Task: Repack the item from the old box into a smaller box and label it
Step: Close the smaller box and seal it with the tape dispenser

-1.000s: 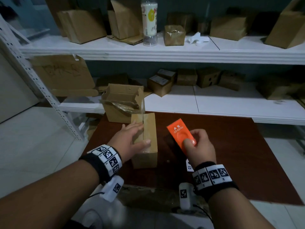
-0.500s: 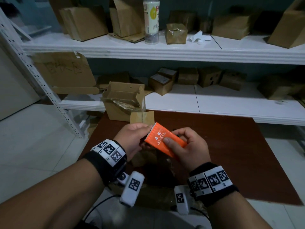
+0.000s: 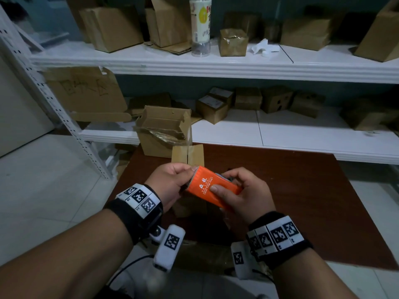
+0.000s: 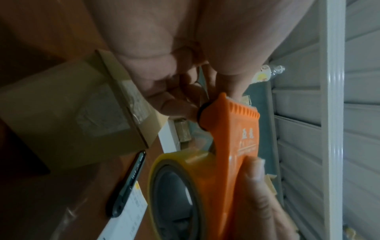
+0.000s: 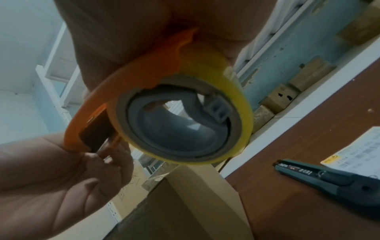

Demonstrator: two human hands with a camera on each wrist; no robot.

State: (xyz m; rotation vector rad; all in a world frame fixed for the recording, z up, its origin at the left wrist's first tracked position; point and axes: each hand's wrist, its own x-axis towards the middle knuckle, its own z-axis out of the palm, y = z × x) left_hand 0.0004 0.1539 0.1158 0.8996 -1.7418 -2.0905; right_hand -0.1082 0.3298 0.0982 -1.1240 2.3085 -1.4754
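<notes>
A dark red-brown table (image 3: 302, 201) stands against white metal shelving (image 3: 237, 67) stacked with brown cardboard boxes. At the table's far edge sits the old box (image 3: 160, 134), open, flaps up, crumpled clear plastic across its front. Just in front of it lies the smaller box (image 3: 187, 155), plain cardboard with its flaps folded shut; both hands now hover above it.

Compared with a second ago, the left hand (image 3: 170, 182) has left the smaller box and come up to the orange tape dispenser (image 3: 212, 187), which is now tilted flat between both hands instead of upright in the right alone.

The right hand (image 3: 244, 197) grips the dispenser's body, thumb pressed on its smooth printed top. The left hand pinches at the toothed cutting end, fingers curled; whether it holds the tape's loose end I cannot tell.

The dispenser is a curved plastic shell over a roll of yellowish clear tape (image 5: 236, 91) on a grey core.

A black pen-shaped tool (image 5: 337, 177) and a white printed label (image 5: 362, 149) lie on the table beside the smaller box.
</notes>
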